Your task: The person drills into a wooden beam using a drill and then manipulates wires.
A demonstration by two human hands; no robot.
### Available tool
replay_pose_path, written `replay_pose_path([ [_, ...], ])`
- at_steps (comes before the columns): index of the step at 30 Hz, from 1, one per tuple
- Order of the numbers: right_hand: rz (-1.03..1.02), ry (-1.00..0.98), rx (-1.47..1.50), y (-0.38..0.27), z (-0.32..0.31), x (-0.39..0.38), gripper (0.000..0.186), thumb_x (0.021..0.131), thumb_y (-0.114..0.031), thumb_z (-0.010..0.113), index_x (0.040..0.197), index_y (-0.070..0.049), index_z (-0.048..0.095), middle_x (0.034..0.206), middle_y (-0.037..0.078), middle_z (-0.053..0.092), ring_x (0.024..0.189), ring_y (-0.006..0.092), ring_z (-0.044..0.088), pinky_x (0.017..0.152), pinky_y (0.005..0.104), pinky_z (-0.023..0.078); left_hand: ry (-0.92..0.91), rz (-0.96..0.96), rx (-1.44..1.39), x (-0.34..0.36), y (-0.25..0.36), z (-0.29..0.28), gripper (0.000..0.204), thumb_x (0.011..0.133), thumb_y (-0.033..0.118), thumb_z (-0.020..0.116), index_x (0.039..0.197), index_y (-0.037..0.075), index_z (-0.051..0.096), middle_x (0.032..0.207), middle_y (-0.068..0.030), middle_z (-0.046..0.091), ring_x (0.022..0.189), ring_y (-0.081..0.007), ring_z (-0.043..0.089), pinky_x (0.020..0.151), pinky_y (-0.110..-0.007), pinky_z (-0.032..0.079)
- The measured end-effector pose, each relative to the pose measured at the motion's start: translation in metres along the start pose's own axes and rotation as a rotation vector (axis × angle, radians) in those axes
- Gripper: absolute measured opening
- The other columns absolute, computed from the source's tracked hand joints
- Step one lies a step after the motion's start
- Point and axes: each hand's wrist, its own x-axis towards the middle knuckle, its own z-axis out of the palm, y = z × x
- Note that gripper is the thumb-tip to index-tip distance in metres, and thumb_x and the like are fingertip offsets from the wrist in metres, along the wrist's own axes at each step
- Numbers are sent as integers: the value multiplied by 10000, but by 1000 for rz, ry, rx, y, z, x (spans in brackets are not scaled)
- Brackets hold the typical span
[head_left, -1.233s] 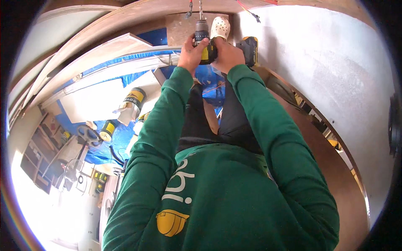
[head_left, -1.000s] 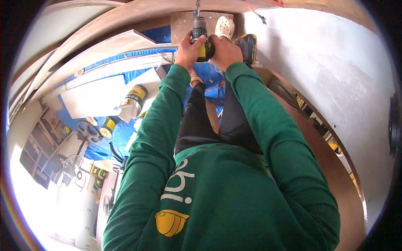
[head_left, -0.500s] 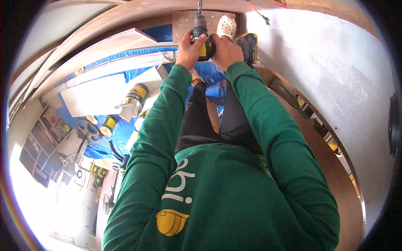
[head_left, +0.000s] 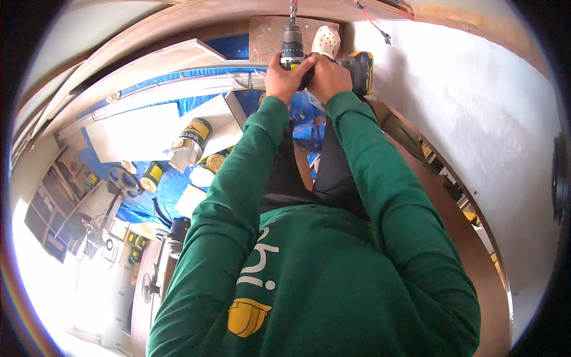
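Both hands are on a black and yellow cordless drill [head_left: 292,44] at the top of the view. My left hand [head_left: 283,81] wraps the drill's body behind the chuck, its thumb lying across the top. My right hand [head_left: 331,79] closes round the handle, and a battery pack [head_left: 361,72] sticks out on its right. A drill bit [head_left: 293,12] points away from me, towards a wooden panel [head_left: 226,19]; whether its tip touches the wood cannot be made out. Behind the hands lies a pale clog [head_left: 326,41] with holes, worn on a foot.
Red and black wires [head_left: 376,28] hang near the upper right, against a white wall panel [head_left: 458,107]. Paint cans [head_left: 152,177], white boards [head_left: 132,134] and a blue sheet [head_left: 169,193] cover the floor at left. A curved brown panel edge [head_left: 443,220] runs along the right.
The drill and both hands have shifted slightly to the right in the view, still held the same way. The left forearm has moved right, uncovering more of the cans beside it.
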Motion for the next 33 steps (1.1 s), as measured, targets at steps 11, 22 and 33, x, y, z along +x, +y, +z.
replay_pose_path([
  [11,5,-42,-88,6,4,8,330,839,-187,682,1136,-63,608,902,214,715,799,400,748,674,512,607,74,58,13,4,-5,9,690,745,461,912,1105,-70,657,901,-194,750,791,-252,738,684,-378,571],
  [22,32,-58,-102,2,4,8,310,832,-167,679,1108,-41,617,897,216,704,802,399,748,686,501,612,65,91,3,3,-2,5,638,746,458,908,1042,-49,655,889,-206,752,814,-321,752,742,-415,574],
  [33,62,-42,-85,4,5,14,192,796,-185,713,924,-42,695,882,227,715,799,407,747,702,516,613,60,49,52,6,5,4,698,732,480,912,1095,-63,666,909,-231,753,841,-336,757,768,-422,578],
])
